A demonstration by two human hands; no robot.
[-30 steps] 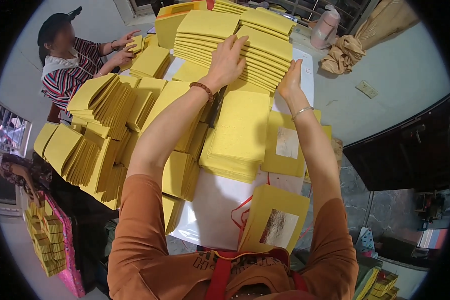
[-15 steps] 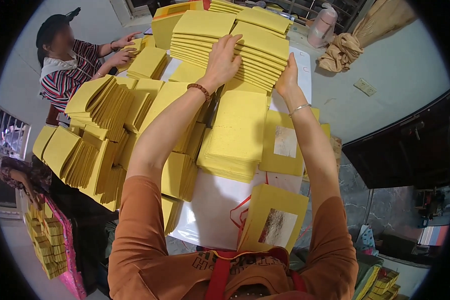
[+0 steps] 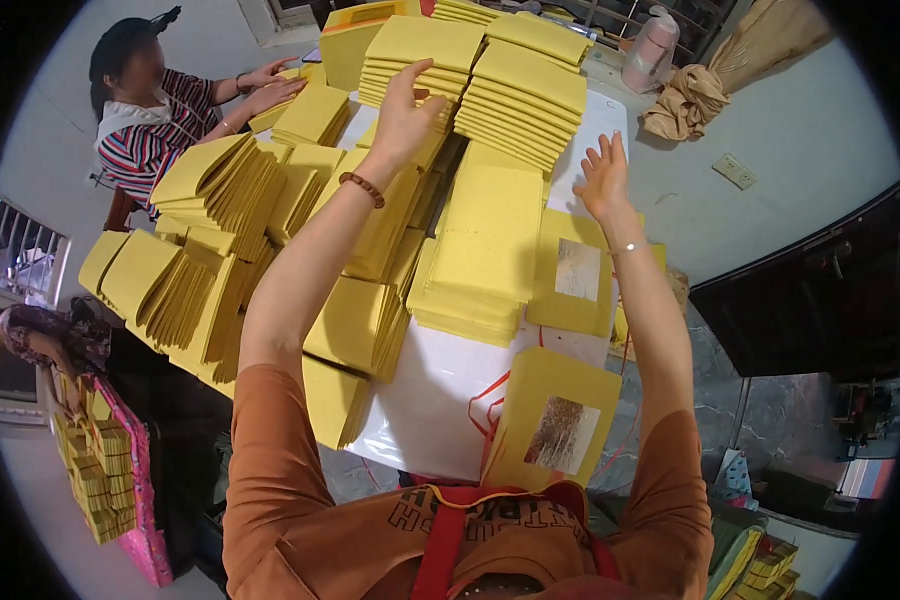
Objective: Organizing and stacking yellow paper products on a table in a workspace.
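The two far stacks of yellow paper sheets (image 3: 475, 85) stand side by side at the far end of the tabletop (image 3: 440, 395); the left hand (image 3: 407, 112) rests open on the left one, holding nothing; the right hand (image 3: 602, 180) hovers beside, fingers spread, empty; squaring the stacks seems in hand, and the next move needs both palms pressing evenly; two loose sheets with a picture lie nearer; one co-worker (image 3: 155, 110) sits at the left.

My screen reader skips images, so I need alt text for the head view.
A person's left hand rests on a tall stack of yellow paper sheets while the right hand hovers open beside a second yellow stack, on a white table.
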